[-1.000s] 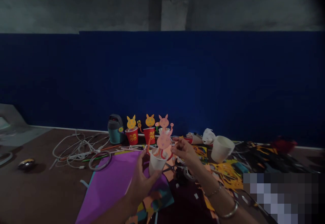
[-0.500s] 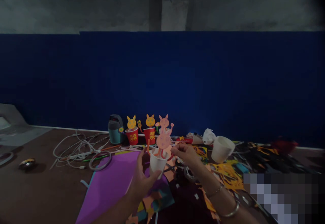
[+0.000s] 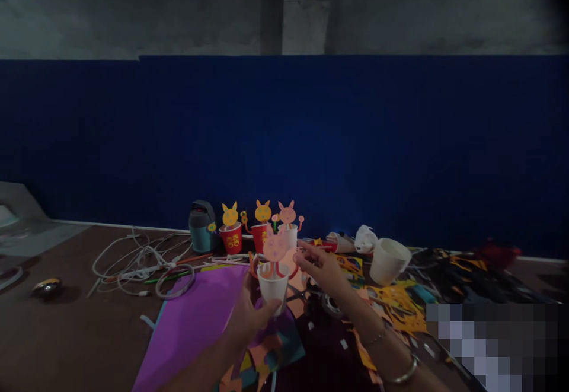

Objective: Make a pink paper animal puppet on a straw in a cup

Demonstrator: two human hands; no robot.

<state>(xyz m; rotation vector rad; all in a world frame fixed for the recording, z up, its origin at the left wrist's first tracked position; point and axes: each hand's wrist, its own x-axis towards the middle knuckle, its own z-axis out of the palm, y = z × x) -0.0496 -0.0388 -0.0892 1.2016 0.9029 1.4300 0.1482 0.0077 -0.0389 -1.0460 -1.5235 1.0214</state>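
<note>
One white paper cup (image 3: 272, 288), upright above the near edge of the purple sheet (image 3: 195, 315), gripped around its side by the left hand (image 3: 251, 312). Rising from it: one pink cat head (image 3: 275, 247), with bent arms at either side. Right hand (image 3: 324, 270): beside the cup's red arm (image 3: 294, 271), fingers curled; whether they pinch it, cannot tell. Behind: two red cups (image 3: 231, 239) with yellow-orange cat heads, and one white cup (image 3: 290, 236) with a pink one. Left of these: teal flask (image 3: 203, 235), tangled white cables (image 3: 142, 267). Right: crumpled white paper (image 3: 365, 239), large white container (image 3: 388, 261), orange paper scraps (image 3: 402, 306).
</note>
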